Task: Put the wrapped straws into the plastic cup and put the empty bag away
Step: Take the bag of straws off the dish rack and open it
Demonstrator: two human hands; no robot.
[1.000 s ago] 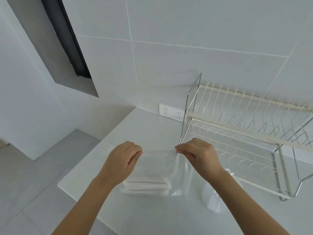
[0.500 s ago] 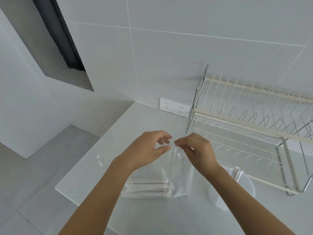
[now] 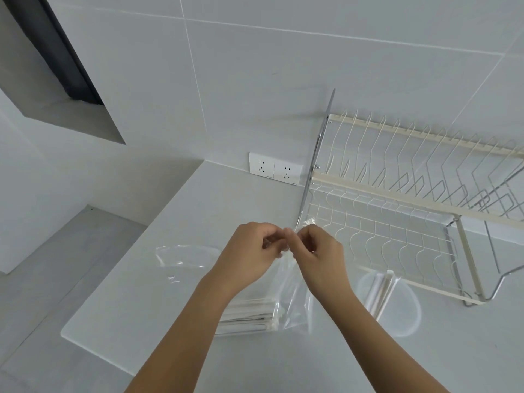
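A clear plastic bag hangs over the white counter, its bottom holding a flat bundle of white wrapped straws. My left hand and my right hand meet at the bag's top edge, each pinching it, fingertips almost touching. A clear plastic cup stands on the counter to the right of my right forearm, with a few wrapped straws upright inside it.
A second clear bag lies flat on the counter to the left. A wire dish rack fills the back right. Two wall sockets sit behind. The counter's left edge drops to the floor.
My hands, which held the bag's top edge apart, have come together at its middle. The view has shifted so the cup and the flat bag on the left show more.
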